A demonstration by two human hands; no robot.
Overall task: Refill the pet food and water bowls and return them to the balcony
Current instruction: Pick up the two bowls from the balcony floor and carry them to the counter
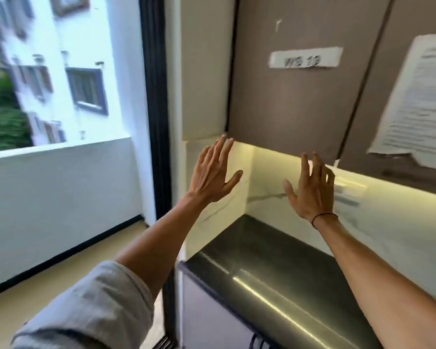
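Note:
No pet bowl, food or water shows in this view. My left hand point(213, 172) is raised in front of me with its fingers spread and nothing in it, level with the end of the white marble backsplash. My right hand point(312, 190) is also raised and open, held above the dark countertop point(275, 260), with a thin black band around its wrist. A rolled grey sleeve covers my left upper arm at the bottom left.
Brown wall cabinets point(300, 96) hang above the counter, bearing a white label point(305, 60) and a taped paper sheet point(418, 96). A black sliding-door frame point(156, 109) stands to the left. Beyond it lie the balcony floor point(48, 285) and its white parapet wall point(61, 185).

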